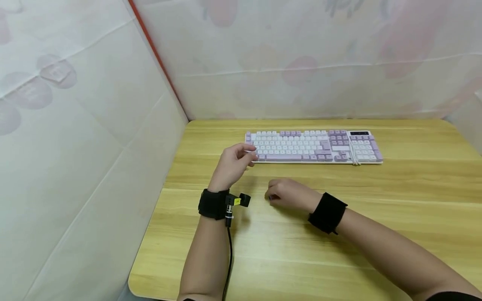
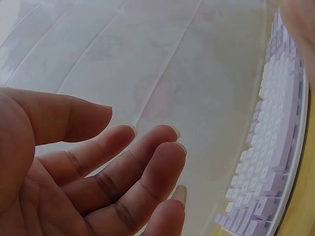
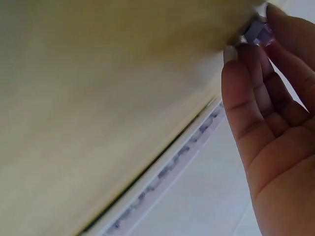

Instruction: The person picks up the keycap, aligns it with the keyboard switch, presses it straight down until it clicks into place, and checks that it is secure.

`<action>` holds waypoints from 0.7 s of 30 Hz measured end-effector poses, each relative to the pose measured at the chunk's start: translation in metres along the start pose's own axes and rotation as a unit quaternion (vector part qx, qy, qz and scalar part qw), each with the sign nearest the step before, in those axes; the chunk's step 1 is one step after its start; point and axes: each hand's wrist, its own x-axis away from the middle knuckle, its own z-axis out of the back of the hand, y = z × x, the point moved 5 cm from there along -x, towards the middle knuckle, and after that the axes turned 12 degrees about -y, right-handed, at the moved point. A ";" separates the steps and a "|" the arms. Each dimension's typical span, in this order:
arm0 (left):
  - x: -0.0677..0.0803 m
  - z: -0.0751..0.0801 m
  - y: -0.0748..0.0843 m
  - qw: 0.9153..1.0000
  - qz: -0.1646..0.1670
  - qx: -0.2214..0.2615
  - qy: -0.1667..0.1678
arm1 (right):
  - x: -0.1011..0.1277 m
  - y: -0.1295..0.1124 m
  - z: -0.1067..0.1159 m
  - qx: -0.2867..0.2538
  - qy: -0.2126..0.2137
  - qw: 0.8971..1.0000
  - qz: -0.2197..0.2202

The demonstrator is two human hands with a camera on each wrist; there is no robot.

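- A wooden counter (image 1: 376,200) stands inside pale fabric walls (image 1: 94,125).
- The keyboard (image 1: 312,146) lies just beyond the fingers.
- The left hand (image 1: 231,163) hovers at its left end, fingers loose, holding nothing.
- The right hand (image 1: 288,194) rests on the counter, fingers pinching a small lilac keycap (image 3: 258,32).
- Best to steady the keyboard's edge and keep the pinch firm.
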 end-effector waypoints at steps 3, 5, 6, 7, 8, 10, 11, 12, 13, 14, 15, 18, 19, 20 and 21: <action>-0.001 -0.002 -0.001 1.000 0.003 0.001 -0.002 | 0.004 0.002 -0.001 -0.032 -0.003 0.999 -0.018; -0.003 -0.004 -0.001 1.000 0.002 -0.001 -0.005 | 0.008 0.004 0.002 -0.070 0.004 0.997 -0.037; -0.003 -0.005 -0.001 1.000 0.000 -0.002 -0.008 | 0.011 0.006 0.005 -0.095 0.012 0.994 -0.045; -0.004 -0.007 0.000 1.000 -0.001 -0.003 -0.012 | 0.014 0.007 0.008 -0.125 0.023 0.991 -0.052; -0.005 -0.008 0.001 1.000 -0.003 -0.005 -0.015 | 0.017 0.008 0.012 -0.161 0.035 0.985 -0.056; -0.005 -0.012 0.002 1.000 -0.006 -0.006 -0.023 | 0.024 0.008 0.021 -0.229 0.066 0.970 -0.054; -0.006 -0.014 0.003 1.000 -0.007 -0.008 -0.027 | 0.027 0.008 0.024 -0.273 0.079 0.958 -0.048; -0.006 -0.016 0.003 0.999 -0.009 -0.009 -0.032 | 0.030 0.009 0.027 -0.319 0.090 0.942 -0.044; -0.006 -0.018 0.004 0.999 -0.011 -0.010 -0.038 | 0.032 0.009 0.030 -0.370 0.102 0.923 -0.037; -0.006 -0.020 0.004 0.999 -0.015 -0.012 -0.045 | 0.035 0.010 0.032 -0.422 0.114 0.899 -0.028; -0.006 -0.023 0.005 0.998 -0.019 -0.013 -0.052 | 0.037 0.011 0.034 -0.468 0.126 0.874 -0.018; -0.007 -0.031 0.009 0.996 -0.042 -0.018 -0.075 | 0.043 0.011 0.037 -0.587 0.151 0.795 0.030; -0.007 -0.034 0.011 0.995 -0.051 -0.018 -0.082 | 0.045 0.011 0.039 -0.617 0.155 0.770 0.049; -0.006 -0.037 0.013 0.994 -0.061 -0.019 -0.088 | 0.046 0.011 0.040 -0.640 0.159 0.748 0.070; -0.006 -0.040 0.015 0.993 -0.070 -0.022 -0.094 | 0.048 0.010 0.041 -0.659 0.160 0.729 0.089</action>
